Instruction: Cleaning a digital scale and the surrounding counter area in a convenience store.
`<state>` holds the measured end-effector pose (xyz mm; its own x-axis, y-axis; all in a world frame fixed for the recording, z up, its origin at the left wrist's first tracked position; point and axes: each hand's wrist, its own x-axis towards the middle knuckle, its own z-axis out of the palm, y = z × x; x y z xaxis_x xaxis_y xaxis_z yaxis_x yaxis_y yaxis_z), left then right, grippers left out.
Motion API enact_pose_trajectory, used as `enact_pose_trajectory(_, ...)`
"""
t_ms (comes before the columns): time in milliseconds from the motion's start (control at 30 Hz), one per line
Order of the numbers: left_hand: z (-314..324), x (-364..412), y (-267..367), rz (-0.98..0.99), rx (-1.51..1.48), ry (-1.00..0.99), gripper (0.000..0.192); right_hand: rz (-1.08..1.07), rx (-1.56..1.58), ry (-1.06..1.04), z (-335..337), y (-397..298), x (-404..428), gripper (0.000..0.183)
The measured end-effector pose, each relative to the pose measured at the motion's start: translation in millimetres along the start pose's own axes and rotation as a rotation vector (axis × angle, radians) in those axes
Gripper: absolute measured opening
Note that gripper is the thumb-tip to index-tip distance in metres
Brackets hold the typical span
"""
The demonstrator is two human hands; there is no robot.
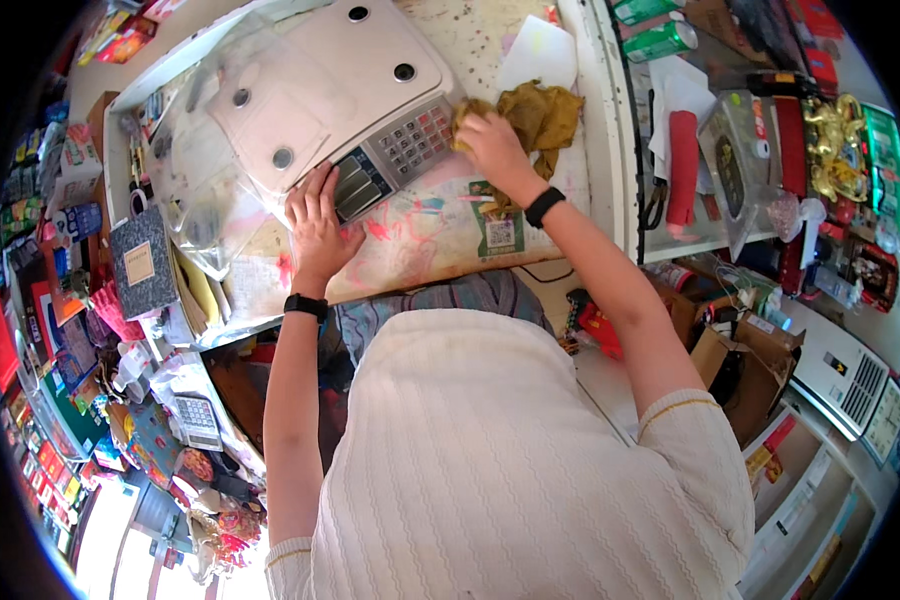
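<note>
An electronic price scale [390, 45], with its round platform supports exposed, lies at an angle on the stained tabletop [412, 247]. My left hand [319, 221] rests its fingers flat on the scale's corner, beside the display panel [360, 184], thumb spread away. At the right end of the metal keypad [412, 142], my right hand [499, 154] presses a bunched mustard-brown cloth [544, 112] against the scale's edge. The rest of the cloth spills over the table to the right. A clear plastic cover [187, 172] lies at the scale's left side, partly overlapping it.
A white paper [540, 52] lies beyond the cloth, and a printed-code card [502, 232] near the front edge. A dark marbled notebook [142, 262] sits at left. On the right, a glass case [690, 240] holds green cans [660, 41] and a red roll-like object [681, 165].
</note>
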<state>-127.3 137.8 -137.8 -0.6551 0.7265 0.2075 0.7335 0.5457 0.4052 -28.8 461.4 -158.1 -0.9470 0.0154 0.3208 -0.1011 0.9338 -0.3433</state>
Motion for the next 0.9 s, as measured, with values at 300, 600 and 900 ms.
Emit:
enact_pose_trajectory(300,-2,2,-2,-0.011,0.024,-0.054,0.097,0.211,-0.358,-0.265,-26,49,2,0.009)
enact_pose_trajectory(600,-1,2,-1,-0.018,0.028,-0.064,0.096,0.148,0.191,0.170,0,-10,82,0.035)
enact_pose_trajectory(900,-2,1,-2,-0.064,0.025,-0.090,0.095,0.201,0.016,0.263,11,-36,72,0.034)
